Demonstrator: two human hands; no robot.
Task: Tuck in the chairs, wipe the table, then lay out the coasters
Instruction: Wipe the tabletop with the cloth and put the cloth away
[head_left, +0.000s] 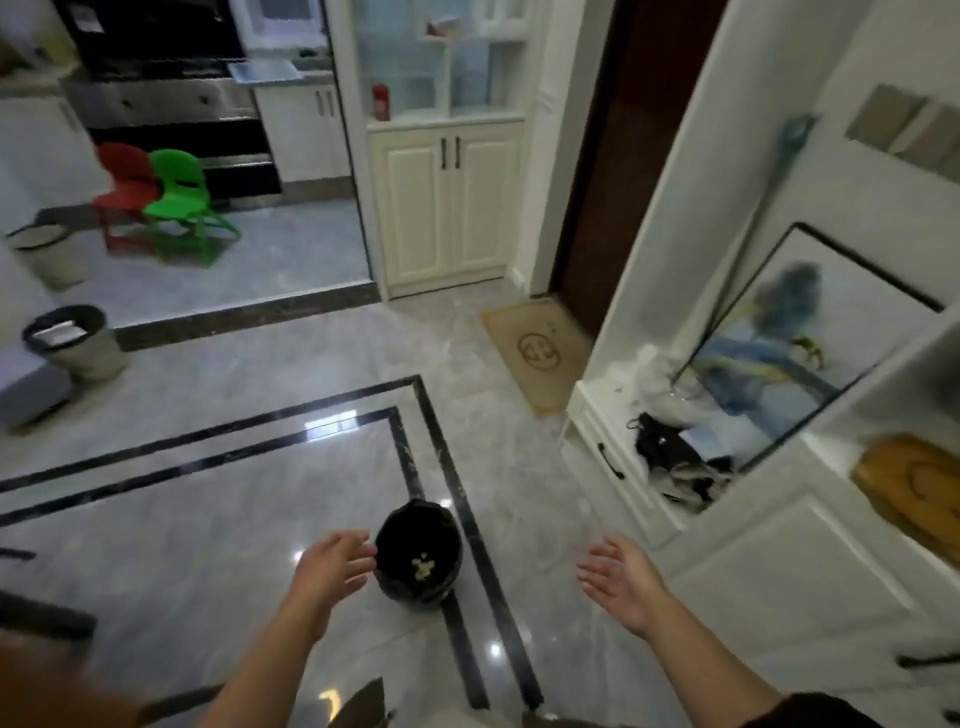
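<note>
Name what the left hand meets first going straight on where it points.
Likely the black bin, right ahead of the left hand; depth is unclear, so it may pass above the rim.

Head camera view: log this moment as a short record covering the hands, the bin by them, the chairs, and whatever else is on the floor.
left hand: open, empty, fingers by the bin's left edge in the picture
right hand: open, empty, apart from the bin
black-lined bin: upright on the floor between the hands, pale scraps at its bottom
chairs: red chair and green chair side by side, far off in the kitchen area
other floor items: doormat by the dark door
table, coasters: not identifiable
</note>
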